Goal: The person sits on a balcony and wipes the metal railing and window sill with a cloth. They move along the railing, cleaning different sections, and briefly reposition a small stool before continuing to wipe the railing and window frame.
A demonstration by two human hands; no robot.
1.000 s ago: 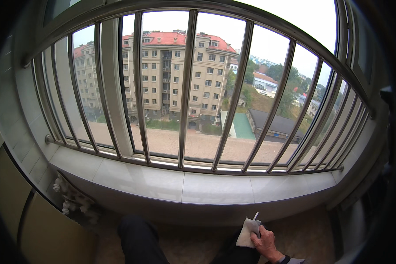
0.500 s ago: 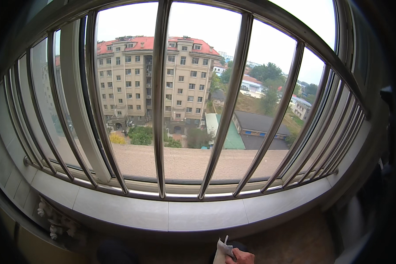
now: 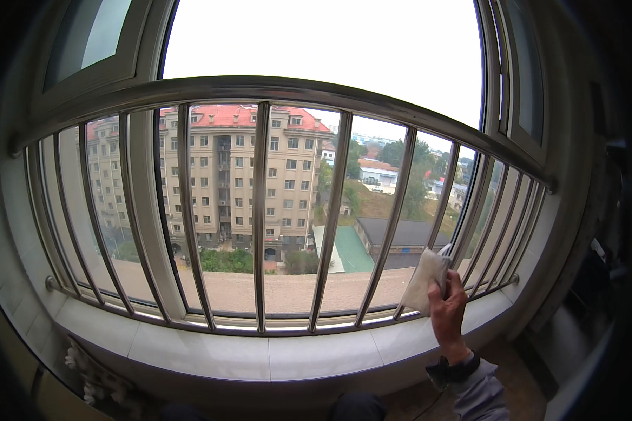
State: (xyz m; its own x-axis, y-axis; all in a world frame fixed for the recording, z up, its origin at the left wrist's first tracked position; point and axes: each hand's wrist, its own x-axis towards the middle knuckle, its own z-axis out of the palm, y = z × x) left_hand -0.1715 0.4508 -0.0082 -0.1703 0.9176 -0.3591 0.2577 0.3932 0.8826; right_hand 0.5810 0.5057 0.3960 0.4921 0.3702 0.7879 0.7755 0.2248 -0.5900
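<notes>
My right hand (image 3: 448,309) is raised in front of the right part of the metal window railing (image 3: 295,91), with a dark band round its wrist. Its fingers are closed round a folded off-white cloth (image 3: 421,281), which hangs to the left of the thumb. The cloth overlaps the lower ends of the upright bars (image 3: 260,231); whether it touches one cannot be told. My left hand is out of view.
A pale tiled sill (image 3: 211,354) runs below the railing, with the window frame (image 3: 144,189) behind the bars. White ornate carved shapes (image 3: 95,375) stand low at the left. Outside are a beige building (image 3: 288,165) and trees.
My right hand has risen from the lower edge to the right part of the railing, carrying the cloth. The view has tilted up, showing the top rail and more of the window.
</notes>
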